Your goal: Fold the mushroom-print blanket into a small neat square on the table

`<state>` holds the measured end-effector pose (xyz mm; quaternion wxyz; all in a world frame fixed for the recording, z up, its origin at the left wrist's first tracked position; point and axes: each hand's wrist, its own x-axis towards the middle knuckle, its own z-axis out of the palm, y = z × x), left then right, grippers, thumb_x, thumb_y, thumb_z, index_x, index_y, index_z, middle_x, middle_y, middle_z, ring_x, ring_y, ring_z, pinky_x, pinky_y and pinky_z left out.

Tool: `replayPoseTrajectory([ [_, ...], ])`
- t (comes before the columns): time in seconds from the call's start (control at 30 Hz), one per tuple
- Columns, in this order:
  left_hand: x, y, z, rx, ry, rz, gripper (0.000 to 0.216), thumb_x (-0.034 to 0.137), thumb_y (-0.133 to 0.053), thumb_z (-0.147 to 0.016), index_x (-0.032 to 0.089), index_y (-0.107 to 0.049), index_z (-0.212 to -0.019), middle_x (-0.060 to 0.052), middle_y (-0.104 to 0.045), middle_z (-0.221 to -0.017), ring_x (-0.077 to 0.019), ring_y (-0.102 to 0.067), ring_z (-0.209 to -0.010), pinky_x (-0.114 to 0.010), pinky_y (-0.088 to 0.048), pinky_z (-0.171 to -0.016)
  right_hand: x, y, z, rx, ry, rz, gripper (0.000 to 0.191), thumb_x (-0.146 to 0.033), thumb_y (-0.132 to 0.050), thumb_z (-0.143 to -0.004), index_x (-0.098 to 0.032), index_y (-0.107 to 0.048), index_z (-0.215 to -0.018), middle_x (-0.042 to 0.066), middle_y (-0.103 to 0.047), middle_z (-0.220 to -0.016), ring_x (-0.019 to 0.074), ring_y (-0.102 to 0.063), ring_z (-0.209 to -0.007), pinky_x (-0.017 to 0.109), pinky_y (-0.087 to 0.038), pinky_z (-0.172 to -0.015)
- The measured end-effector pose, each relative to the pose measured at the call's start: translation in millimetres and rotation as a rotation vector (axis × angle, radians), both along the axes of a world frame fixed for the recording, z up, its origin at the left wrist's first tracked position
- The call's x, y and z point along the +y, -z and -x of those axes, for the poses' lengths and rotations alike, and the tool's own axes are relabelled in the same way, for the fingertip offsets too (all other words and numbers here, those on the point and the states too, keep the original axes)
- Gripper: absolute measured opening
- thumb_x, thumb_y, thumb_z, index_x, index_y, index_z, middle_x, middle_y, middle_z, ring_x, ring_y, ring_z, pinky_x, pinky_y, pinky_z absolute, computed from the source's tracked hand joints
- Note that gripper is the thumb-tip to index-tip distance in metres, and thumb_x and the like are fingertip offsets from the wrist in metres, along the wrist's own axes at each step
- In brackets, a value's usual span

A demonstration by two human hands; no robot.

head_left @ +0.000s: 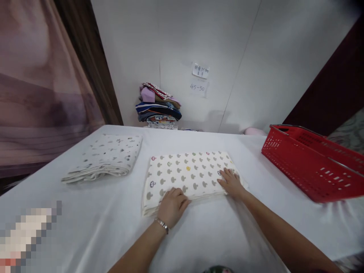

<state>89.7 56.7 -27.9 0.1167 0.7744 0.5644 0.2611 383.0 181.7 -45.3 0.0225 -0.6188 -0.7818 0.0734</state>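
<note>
A folded cream cloth with a mushroom print [187,172] lies in the middle of the white table [216,235]. My left hand [172,204] rests on its near edge with the fingers curled over the fold; a bracelet sits on that wrist. My right hand [231,182] lies flat on the cloth's right near corner, fingers stretched out.
A second folded printed cloth [106,157] lies to the left. A red plastic basket [313,159] stands at the right edge. A pile of folded colourful fabrics [158,107] sits against the back wall under two paper notes [200,71]. A curtain hangs at the left.
</note>
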Motion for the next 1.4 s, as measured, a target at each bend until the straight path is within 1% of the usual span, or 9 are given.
replayPoseTrajectory([
  [0.1, 2, 0.7, -1, -0.040, -0.022, -0.002, 0.031, 0.031, -0.042, -0.090, 0.021, -0.064, -0.071, -0.003, -0.058, -0.079, -0.0168, -0.051, -0.080, -0.035, -0.039, -0.073, 7, -10.3, 8, -0.011, 0.002, 0.026, 0.061, -0.053, -0.033, -0.088, -0.020, -0.035, -0.139, 0.013, -0.021, -0.149, 0.0293, -0.015, -0.137, 0.054, -0.018, -0.106],
  [0.27, 4, 0.9, -2, -0.077, -0.068, -0.006, 0.031, 0.029, -0.044, -0.088, 0.019, -0.063, -0.065, -0.003, -0.058, -0.076, -0.0163, -0.051, -0.077, -0.035, -0.040, -0.072, 45, -19.6, 27, -0.003, -0.033, -0.092, 0.060, -0.049, -0.029, -0.091, -0.016, -0.031, -0.140, 0.014, -0.018, -0.150, 0.0276, -0.012, -0.138, 0.050, -0.019, -0.107],
  [0.53, 3, 3.1, -2, -0.081, -0.069, 0.022, 0.021, 0.025, -0.051, -0.085, 0.021, -0.063, -0.068, -0.002, -0.059, -0.078, -0.0170, -0.052, -0.080, -0.035, -0.040, -0.073, 105, 1.7, 9, -0.043, 0.108, -0.139, 0.060, -0.053, -0.027, -0.090, -0.015, -0.039, -0.134, 0.015, -0.027, -0.146, 0.0313, -0.021, -0.135, 0.056, -0.024, -0.102],
  [0.7, 3, 5.9, -3, -0.110, -0.082, 0.035, 0.017, 0.024, -0.053, -0.083, 0.022, -0.064, -0.071, -0.002, -0.059, -0.079, -0.0171, -0.051, -0.080, -0.036, -0.039, -0.074, 106, 6.2, 7, -0.070, 0.097, -0.191, 0.057, -0.053, -0.027, -0.089, -0.017, -0.042, -0.131, 0.015, -0.032, -0.144, 0.0312, -0.025, -0.133, 0.056, -0.025, -0.101],
  [0.87, 1, 6.3, -5, -0.115, -0.097, 0.049, 0.014, 0.023, -0.056, -0.082, 0.021, -0.064, -0.071, -0.001, -0.059, -0.079, -0.0167, -0.050, -0.082, -0.035, -0.037, -0.075, 108, 3.5, 32, -0.036, 0.004, -0.232, 0.061, -0.052, -0.026, -0.090, -0.014, -0.037, -0.136, 0.018, -0.025, -0.146, 0.0332, -0.019, -0.135, 0.057, -0.018, -0.103],
  [1.07, -1, 9.5, -7, -0.125, -0.107, 0.054, 0.012, 0.026, -0.060, -0.080, 0.020, -0.064, -0.070, -0.002, -0.060, -0.081, -0.0162, -0.049, -0.082, -0.034, -0.036, -0.075, 107, 12.0, 46, -0.064, -0.013, -0.132, 0.061, -0.052, -0.024, -0.089, -0.017, -0.036, -0.137, 0.012, -0.026, -0.147, 0.0305, -0.021, -0.135, 0.055, -0.020, -0.105],
  [1.2, 0, 13.0, -8, -0.146, -0.119, 0.046, 0.012, 0.027, -0.061, -0.079, 0.020, -0.064, -0.069, -0.002, -0.060, -0.080, -0.0158, -0.049, -0.083, -0.033, -0.036, -0.076, 104, 6.9, 54, -0.063, -0.031, -0.138, 0.061, -0.054, -0.023, -0.089, -0.020, -0.037, -0.137, 0.013, -0.028, -0.146, 0.0323, -0.022, -0.134, 0.058, -0.021, -0.103],
  [1.27, 1, 14.1, -9, -0.152, -0.119, 0.046, 0.011, 0.027, -0.062, -0.078, 0.020, -0.065, -0.070, -0.001, -0.060, -0.079, -0.0159, -0.049, -0.083, -0.033, -0.036, -0.077, 97, 1.3, 72, -0.046, -0.093, -0.152, 0.061, -0.053, -0.025, -0.089, -0.019, -0.036, -0.138, 0.014, -0.027, -0.147, 0.0331, -0.021, -0.135, 0.059, -0.019, -0.103],
  [1.4, 1, 14.6, -9, -0.144, -0.116, 0.054, 0.012, 0.028, -0.062, -0.078, 0.021, -0.066, -0.071, -0.002, -0.060, -0.079, -0.0165, -0.049, -0.084, -0.034, -0.035, -0.077, 75, -4.1, 132, -0.013, -0.371, -0.159, 0.061, -0.053, -0.022, -0.090, -0.019, -0.031, -0.141, 0.012, -0.020, -0.150, 0.0293, -0.014, -0.137, 0.057, -0.014, -0.107],
])
